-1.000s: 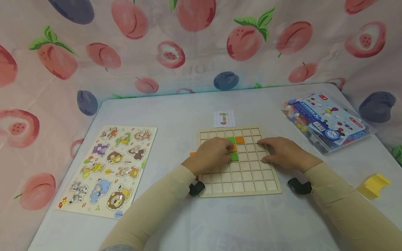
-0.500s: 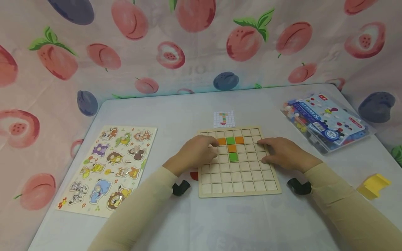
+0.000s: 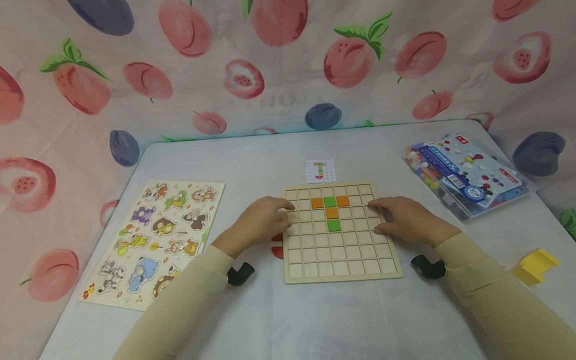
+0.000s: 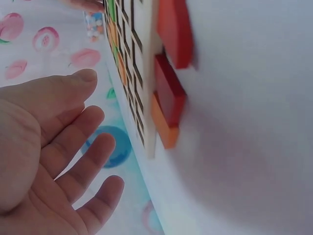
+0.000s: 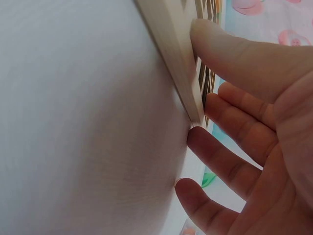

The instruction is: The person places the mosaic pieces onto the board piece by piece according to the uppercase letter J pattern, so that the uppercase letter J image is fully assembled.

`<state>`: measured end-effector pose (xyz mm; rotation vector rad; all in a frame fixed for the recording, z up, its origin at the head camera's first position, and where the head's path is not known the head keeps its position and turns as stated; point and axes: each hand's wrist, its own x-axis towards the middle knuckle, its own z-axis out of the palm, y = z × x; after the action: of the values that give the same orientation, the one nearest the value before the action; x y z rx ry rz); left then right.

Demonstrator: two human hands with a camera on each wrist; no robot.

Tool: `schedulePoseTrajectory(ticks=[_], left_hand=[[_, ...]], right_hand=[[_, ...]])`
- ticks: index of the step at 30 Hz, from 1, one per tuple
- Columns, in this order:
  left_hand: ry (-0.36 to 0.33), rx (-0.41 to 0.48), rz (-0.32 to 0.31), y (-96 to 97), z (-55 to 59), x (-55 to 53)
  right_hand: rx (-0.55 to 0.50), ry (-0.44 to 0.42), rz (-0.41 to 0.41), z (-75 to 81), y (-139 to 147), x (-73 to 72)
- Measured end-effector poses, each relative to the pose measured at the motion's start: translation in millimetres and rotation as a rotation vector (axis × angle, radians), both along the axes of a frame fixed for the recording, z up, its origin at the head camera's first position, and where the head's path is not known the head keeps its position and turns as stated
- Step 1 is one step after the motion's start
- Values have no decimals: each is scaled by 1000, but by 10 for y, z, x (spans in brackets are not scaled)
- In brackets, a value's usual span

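A wooden grid board [image 3: 343, 278] bears several square tiles. An orange tile [image 3: 317, 203], a green tile [image 3: 330, 201] and another orange tile [image 3: 342, 201] form a row; an orange tile [image 3: 332, 213] and a green tile [image 3: 334, 225] continue below the middle one. My left hand [image 3: 256, 222] hovers at the board's left edge, fingers loosely spread and holding nothing. My right hand [image 3: 411, 220] rests at the right edge, its thumb against the wooden frame. Two red pieces [image 4: 175, 34] and an orange piece [image 4: 165, 122] lie beside the board's left edge, partly hidden by my left hand in the head view.
Behind the board lies a small pattern card [image 3: 321, 171]. An animal puzzle board [image 3: 153, 245] is at the left, overlapped by my left sleeve. A clear plastic box [image 3: 470, 175] of colourful pieces stands at back right, and a yellow piece [image 3: 535, 267] near the right sleeve.
My left hand has drawn back leftwards from the tiles to the board's left edge, uncovering the left orange tile and the red pieces. The right hand has stayed put.
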<state>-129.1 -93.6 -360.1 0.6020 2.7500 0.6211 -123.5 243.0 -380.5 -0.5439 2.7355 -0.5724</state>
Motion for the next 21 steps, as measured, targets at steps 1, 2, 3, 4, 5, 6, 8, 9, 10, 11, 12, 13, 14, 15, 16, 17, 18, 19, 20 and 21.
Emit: schedulePoseTrajectory(ticks=[1, 2, 3, 4, 5, 6, 8, 9, 10, 11, 12, 13, 14, 15, 16, 17, 18, 19, 20, 21], left_hand=[[5, 1, -1, -22, -3, 5], [8, 3, 0, -43, -5, 11], [13, 6, -1, -63, -7, 16], [19, 7, -3, -82, -9, 22], [23, 9, -3, -98, -10, 26], [28, 10, -5, -113, -14, 30], [36, 5, -4, -143, -27, 35], [37, 2, -3, -155, -35, 36], [37, 0, -1, -165, -42, 40], [35, -1, 1, -174, -49, 42], [32, -3, 4, -183, -57, 44], [27, -6, 7, -192, -65, 46], [22, -5, 9, -199, -73, 48], [17, -5, 12, -206, -79, 50], [12, -5, 15, -212, -85, 52], [9, -6, 16, -219, -93, 51], [7, -8, 16, -224, -101, 50], [4, -9, 17, -228, -108, 50], [1, -10, 18, -231, -113, 49], [-3, -12, 20, -234, -119, 47]], right_hand=[[1, 0, 0, 1, -1, -1], [2, 1, 0, 2, -2, -2], [3, 3, 0, 3, -3, -2], [3, 3, 0, 4, -4, -3], [4, 3, 0, 5, -5, -4], [4, 1, -1, 6, -6, -5], [5, -3, -3, 8, -8, -5], [5, -5, -4, 8, -9, -6], [5, -8, -6, 9, -10, -6], [4, -11, -8, 9, -12, -6], [3, -13, -9, 9, -12, -6], [3, -15, -10, 8, -12, -6], [3, -15, -10, 8, -12, -6], [3, -16, -10, 7, -12, -6], [3, -16, -10, 6, -11, -5], [4, -15, -9, 5, -10, -4], [4, -13, -9, 3, -9, -4], [6, -13, -9, 1, -9, -3], [5, -12, -9, 0, -8, -2], [4, -11, -9, -1, -6, -1]])
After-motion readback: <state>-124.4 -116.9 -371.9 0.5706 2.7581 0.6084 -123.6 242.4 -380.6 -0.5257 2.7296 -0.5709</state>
